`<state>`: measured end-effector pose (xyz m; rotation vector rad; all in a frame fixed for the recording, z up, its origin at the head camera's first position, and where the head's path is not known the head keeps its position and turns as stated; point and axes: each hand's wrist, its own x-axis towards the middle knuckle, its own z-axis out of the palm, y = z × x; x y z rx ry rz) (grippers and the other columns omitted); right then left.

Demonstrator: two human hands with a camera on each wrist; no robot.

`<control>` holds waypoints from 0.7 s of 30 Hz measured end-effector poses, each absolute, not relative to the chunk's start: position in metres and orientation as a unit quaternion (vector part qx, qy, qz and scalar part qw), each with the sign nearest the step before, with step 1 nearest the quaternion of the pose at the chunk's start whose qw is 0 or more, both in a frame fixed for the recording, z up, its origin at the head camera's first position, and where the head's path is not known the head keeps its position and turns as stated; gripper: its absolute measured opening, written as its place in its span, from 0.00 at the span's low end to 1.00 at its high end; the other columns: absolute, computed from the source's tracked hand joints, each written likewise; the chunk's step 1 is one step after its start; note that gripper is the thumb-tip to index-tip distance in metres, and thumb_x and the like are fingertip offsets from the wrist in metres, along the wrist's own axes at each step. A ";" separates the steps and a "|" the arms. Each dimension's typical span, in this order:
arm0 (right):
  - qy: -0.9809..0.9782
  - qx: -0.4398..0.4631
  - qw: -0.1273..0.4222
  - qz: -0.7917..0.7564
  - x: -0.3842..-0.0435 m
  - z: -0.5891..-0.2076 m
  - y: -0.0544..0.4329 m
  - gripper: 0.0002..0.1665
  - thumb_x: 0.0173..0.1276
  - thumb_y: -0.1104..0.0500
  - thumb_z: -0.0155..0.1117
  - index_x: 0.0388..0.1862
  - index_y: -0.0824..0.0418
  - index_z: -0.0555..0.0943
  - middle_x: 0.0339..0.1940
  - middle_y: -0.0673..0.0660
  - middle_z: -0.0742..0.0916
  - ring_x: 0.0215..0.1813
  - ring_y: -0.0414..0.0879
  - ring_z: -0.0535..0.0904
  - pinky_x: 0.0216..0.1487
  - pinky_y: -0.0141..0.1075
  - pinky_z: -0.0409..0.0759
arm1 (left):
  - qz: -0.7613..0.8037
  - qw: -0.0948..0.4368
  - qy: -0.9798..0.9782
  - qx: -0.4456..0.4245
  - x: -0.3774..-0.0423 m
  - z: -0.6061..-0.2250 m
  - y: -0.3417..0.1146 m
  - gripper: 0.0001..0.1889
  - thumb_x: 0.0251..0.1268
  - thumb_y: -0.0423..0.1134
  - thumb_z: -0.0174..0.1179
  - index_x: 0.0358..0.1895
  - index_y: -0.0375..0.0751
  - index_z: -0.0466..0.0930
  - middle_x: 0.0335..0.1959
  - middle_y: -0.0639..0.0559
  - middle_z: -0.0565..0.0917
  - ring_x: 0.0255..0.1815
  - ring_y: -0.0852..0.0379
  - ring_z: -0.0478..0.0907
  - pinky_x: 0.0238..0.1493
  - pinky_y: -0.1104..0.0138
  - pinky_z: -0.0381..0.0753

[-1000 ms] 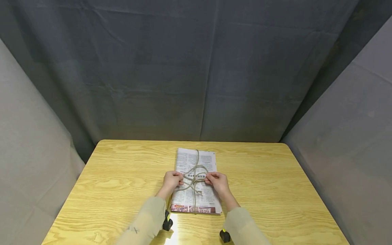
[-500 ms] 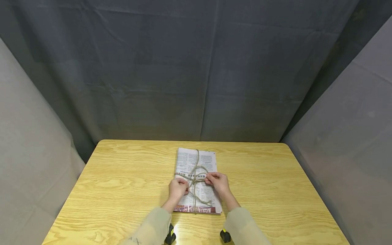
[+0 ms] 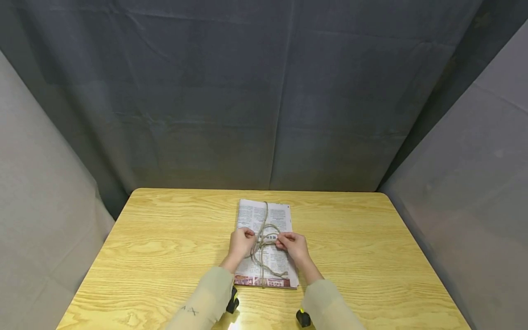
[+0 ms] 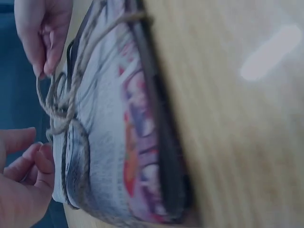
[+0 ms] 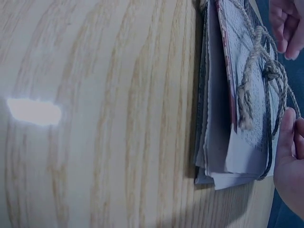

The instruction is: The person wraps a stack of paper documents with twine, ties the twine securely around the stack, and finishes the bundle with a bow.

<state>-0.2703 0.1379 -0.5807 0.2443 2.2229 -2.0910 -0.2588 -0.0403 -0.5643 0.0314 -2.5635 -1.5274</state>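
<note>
A newspaper bundle (image 3: 276,261) lies on the table, with brown twine (image 3: 264,215) running lengthwise and crosswise over it. My right hand (image 3: 294,245) pinches a raised loop of the twine between thumb and fingers, just right of the crossing. On the other side my left hand (image 3: 241,243) has its fingers curled at the twine close to the crossing; its fingertips seem to pinch a strand, though the contact is partly hidden. A loose, frayed twine end (image 5: 246,109) hangs over the front right of the top sheet. In the left wrist view the twine loops (image 4: 61,107) stand between both hands.
The wood-grain table (image 3: 173,229) extends on both sides of the bundle. A dark grey curtain (image 3: 206,114) hangs behind it, with light cloth panels (image 3: 474,183) at the sides. Black wrist devices (image 3: 303,317) sit under both sleeves.
My left hand has moved inward from the bundle's left edge, dipped toward the front, then risen beside the crossing. The loose twine end has swung right. My right hand keeps its place.
</note>
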 end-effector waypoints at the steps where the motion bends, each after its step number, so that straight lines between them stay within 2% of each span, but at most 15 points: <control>1: 0.727 0.079 0.040 -0.680 -0.270 -0.581 0.138 0.13 0.64 0.66 0.58 0.42 0.76 0.78 0.28 0.61 0.85 0.31 0.46 0.83 0.37 0.36 0.83 | -0.512 0.079 -0.855 0.002 -0.262 -0.564 -0.041 0.03 0.52 0.29 0.62 0.28 0.31 0.81 0.20 0.47 0.80 0.20 0.60 0.74 0.22 0.72 0.74; 4: 0.732 0.078 0.040 -0.676 -0.270 -0.581 0.138 0.13 0.65 0.66 0.58 0.42 0.76 0.78 0.28 0.60 0.85 0.31 0.46 0.83 0.36 0.35 0.83 | -0.522 0.065 -0.851 -0.004 -0.273 -0.565 -0.041 0.04 0.54 0.29 0.62 0.29 0.30 0.82 0.23 0.43 0.81 0.21 0.58 0.75 0.22 0.70 0.74; 7: 0.737 0.076 0.038 -0.671 -0.269 -0.582 0.138 0.12 0.65 0.66 0.57 0.41 0.75 0.78 0.27 0.59 0.85 0.31 0.45 0.83 0.36 0.34 0.83 | -0.517 0.081 -0.852 -0.023 -0.284 -0.575 -0.042 0.05 0.54 0.32 0.63 0.28 0.31 0.84 0.24 0.44 0.82 0.23 0.55 0.76 0.24 0.67 0.76; 11: 0.735 0.077 0.038 -0.673 -0.267 -0.582 0.137 0.11 0.65 0.67 0.57 0.40 0.75 0.79 0.27 0.59 0.84 0.31 0.45 0.83 0.36 0.34 0.83 | -0.505 0.121 -0.852 -0.059 -0.348 -0.677 -0.043 0.09 0.50 0.43 0.67 0.21 0.42 0.85 0.18 0.54 0.81 0.20 0.59 0.74 0.20 0.69 0.73; 14: 0.731 0.073 0.037 -0.677 -0.267 -0.582 0.137 0.11 0.65 0.67 0.57 0.40 0.76 0.78 0.27 0.60 0.84 0.31 0.45 0.83 0.36 0.35 0.83 | -0.491 0.114 -0.862 -0.051 -0.404 -0.765 -0.039 0.10 0.45 0.50 0.69 0.17 0.50 0.84 0.15 0.61 0.79 0.17 0.63 0.72 0.16 0.72 0.70; 15: 0.729 0.073 0.037 -0.680 -0.267 -0.582 0.138 0.11 0.65 0.67 0.57 0.40 0.76 0.78 0.28 0.60 0.84 0.31 0.45 0.83 0.36 0.35 0.83 | -0.478 0.099 -0.872 -0.039 -0.412 -0.776 -0.038 0.09 0.45 0.50 0.69 0.18 0.51 0.84 0.16 0.60 0.80 0.18 0.62 0.73 0.17 0.70 0.72; 17: 0.727 0.072 0.039 -0.682 -0.267 -0.582 0.138 0.11 0.65 0.67 0.57 0.40 0.76 0.78 0.28 0.61 0.84 0.31 0.45 0.83 0.36 0.35 0.83 | -0.458 0.100 -0.883 -0.029 -0.418 -0.788 -0.035 0.08 0.45 0.47 0.69 0.18 0.51 0.84 0.16 0.59 0.80 0.18 0.62 0.74 0.17 0.70 0.72; 19: 0.725 0.076 0.042 -0.684 -0.267 -0.581 0.137 0.10 0.65 0.67 0.57 0.40 0.75 0.79 0.28 0.60 0.84 0.31 0.45 0.83 0.37 0.35 0.83 | -0.430 0.085 -0.899 -0.019 -0.410 -0.776 -0.033 0.05 0.46 0.41 0.68 0.20 0.47 0.85 0.18 0.56 0.82 0.20 0.58 0.76 0.20 0.68 0.74; 21: 0.726 0.071 0.042 -0.683 -0.267 -0.581 0.137 0.11 0.65 0.67 0.57 0.41 0.75 0.78 0.29 0.61 0.85 0.32 0.45 0.83 0.37 0.35 0.83 | -0.415 0.098 -0.904 -0.025 -0.397 -0.757 -0.032 0.03 0.46 0.37 0.66 0.20 0.44 0.84 0.19 0.53 0.82 0.20 0.56 0.76 0.19 0.67 0.74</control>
